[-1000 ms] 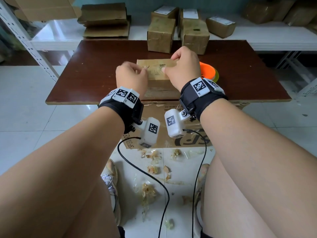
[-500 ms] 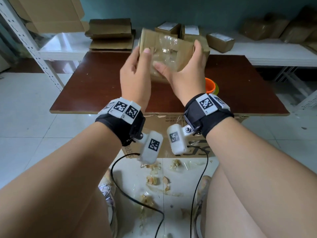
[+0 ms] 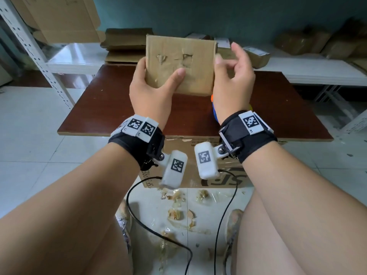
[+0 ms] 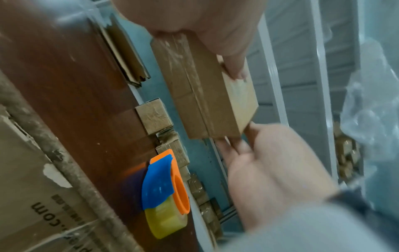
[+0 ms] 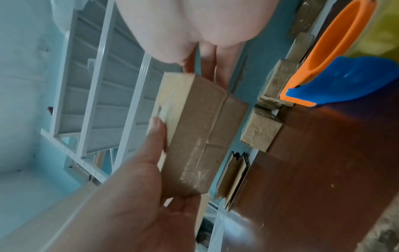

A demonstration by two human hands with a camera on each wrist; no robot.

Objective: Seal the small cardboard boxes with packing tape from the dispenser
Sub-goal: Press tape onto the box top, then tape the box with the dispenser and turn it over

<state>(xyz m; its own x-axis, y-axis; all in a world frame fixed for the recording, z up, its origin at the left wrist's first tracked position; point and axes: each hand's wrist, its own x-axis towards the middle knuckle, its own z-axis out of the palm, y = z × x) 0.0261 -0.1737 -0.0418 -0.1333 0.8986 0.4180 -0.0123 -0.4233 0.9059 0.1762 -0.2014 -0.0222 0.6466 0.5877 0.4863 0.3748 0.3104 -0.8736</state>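
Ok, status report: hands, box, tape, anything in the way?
Left hand grips box, held up above table. Right hand open at box's right edge. Dispenser idle on table. Nothing in the way.

Large carton (image 3: pixel 190 175) under the table printed "SF EXPRE…" upside down, ".com" on its side in the left-wrist view

A second ago the small cardboard box (image 3: pixel 179 64) lay on the table (image 3: pixel 111 108) under both hands; now it is lifted clear of the table and held upright in the air with its broad, tape-scarred face toward the person. The left hand (image 3: pixel 153 90) has shifted to grip the box's left edge, thumb across the front. The right hand (image 3: pixel 231 80), which half a second ago clasped the right side, now has loosely curled fingers just beside that edge.
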